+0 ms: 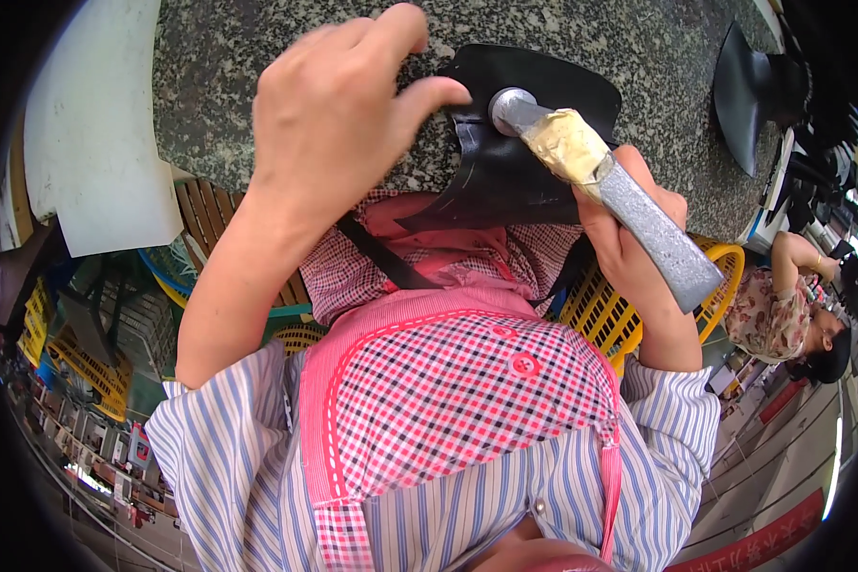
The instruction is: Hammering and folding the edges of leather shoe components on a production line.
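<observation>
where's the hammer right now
In the head view, the hammer is right of centre, held in the right hand, its round end over the black sheet.

The surface (210, 105) is a stone-like slab, speckled dark grey and black with paler flecks. A black sheet (494, 170) lies at its near edge, the near part reaching out past that edge. Toward the right side sits a curved black piece (758, 91), well apart from the sheet.
</observation>
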### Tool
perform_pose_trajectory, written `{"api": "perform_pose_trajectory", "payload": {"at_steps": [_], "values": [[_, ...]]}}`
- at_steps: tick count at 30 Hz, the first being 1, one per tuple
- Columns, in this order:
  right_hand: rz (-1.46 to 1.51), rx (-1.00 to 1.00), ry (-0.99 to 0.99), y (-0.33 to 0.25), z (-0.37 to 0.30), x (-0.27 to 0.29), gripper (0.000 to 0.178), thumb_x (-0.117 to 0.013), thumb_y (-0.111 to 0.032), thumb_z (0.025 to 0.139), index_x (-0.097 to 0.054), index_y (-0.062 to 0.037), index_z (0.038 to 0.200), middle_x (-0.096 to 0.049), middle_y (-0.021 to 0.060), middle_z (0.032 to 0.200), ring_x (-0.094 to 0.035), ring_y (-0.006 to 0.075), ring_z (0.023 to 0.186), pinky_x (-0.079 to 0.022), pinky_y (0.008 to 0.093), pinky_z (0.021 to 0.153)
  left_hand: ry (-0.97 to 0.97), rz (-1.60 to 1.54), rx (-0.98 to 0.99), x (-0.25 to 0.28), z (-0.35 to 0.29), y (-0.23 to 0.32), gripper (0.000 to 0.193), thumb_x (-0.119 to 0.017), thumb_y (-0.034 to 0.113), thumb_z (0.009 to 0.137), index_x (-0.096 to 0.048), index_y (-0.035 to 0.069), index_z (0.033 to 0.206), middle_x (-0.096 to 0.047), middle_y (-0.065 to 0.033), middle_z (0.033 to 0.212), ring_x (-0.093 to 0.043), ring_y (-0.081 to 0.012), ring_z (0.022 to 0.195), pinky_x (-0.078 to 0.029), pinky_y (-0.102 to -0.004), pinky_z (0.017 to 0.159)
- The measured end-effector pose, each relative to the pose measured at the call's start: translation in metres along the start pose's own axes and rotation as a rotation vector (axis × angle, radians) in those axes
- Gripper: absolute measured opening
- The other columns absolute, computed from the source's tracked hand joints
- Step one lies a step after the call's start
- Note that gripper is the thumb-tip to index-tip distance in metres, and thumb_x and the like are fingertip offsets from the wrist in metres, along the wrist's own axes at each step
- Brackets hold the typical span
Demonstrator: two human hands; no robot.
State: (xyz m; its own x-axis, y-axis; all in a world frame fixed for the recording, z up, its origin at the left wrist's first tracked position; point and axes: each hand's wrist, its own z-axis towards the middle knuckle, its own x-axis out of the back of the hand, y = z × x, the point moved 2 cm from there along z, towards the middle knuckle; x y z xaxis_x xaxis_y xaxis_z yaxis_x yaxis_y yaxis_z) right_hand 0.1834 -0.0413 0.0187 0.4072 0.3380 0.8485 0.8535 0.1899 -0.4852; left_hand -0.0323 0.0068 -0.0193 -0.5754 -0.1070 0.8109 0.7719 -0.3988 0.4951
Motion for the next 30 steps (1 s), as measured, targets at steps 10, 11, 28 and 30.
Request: {"api": "perform_pose_trajectory", "payload": {"at_steps": [10,11,28,30], "values": [[0.084,-0.033,0.017,-0.005,0.003,0.006,0.01,-0.059,-0.008,0.083,-0.052,-0.0002,0.084,-0.051,0.0067,0.06,-0.052,0.0099,0.052,-0.039,0.0242,0.048,0.028,0.002,-0.273,-0.005,-0.03,0.012,0.024,-0.074,0.026,0.062,-0.065,0.012,0.08,-0.064,0.001,0.098,-0.051,-0.0254,0.103,-0.034,-0.0361,0.083],[0.131,-0.036,0.017,-0.008,0.004,0.012,0.011,-0.059,-0.008,0.083,-0.052,0.0001,0.082,-0.052,0.0058,0.061,-0.052,0.0092,0.053,-0.038,0.0237,0.047,-0.008,-0.008,-0.231,-0.005,-0.032,0.011,0.025,-0.073,0.028,0.062,-0.065,0.014,0.081,-0.063,0.0031,0.101,-0.049,-0.0258,0.108,-0.032,-0.0362,0.086],[-0.018,0.02,0.085,-0.009,0.019,0.029,0.009,-0.06,-0.008,0.082,-0.055,-0.0018,0.086,-0.055,0.006,0.068,-0.051,0.0104,0.056,-0.041,0.0258,0.052,-0.036,-0.135,-0.14,-0.011,-0.033,0.003,0.028,-0.076,0.027,0.055,-0.061,0.016,0.076,-0.06,0.0075,0.103,-0.044,-0.0224,0.113,-0.031,-0.0386,0.087],[0.208,0.114,0.316,-0.017,0.015,0.025,0.01,-0.06,-0.009,0.082,-0.056,-0.0013,0.088,-0.056,0.0038,0.068,-0.054,0.0125,0.058,-0.042,0.0266,0.053,-0.037,-0.114,-0.16,-0.008,-0.032,0.006,0.028,-0.077,0.024,0.057,-0.062,0.013,0.079,-0.062,0.0027,0.104,-0.048,-0.0273,0.112,-0.034,-0.0371,0.087]]}}
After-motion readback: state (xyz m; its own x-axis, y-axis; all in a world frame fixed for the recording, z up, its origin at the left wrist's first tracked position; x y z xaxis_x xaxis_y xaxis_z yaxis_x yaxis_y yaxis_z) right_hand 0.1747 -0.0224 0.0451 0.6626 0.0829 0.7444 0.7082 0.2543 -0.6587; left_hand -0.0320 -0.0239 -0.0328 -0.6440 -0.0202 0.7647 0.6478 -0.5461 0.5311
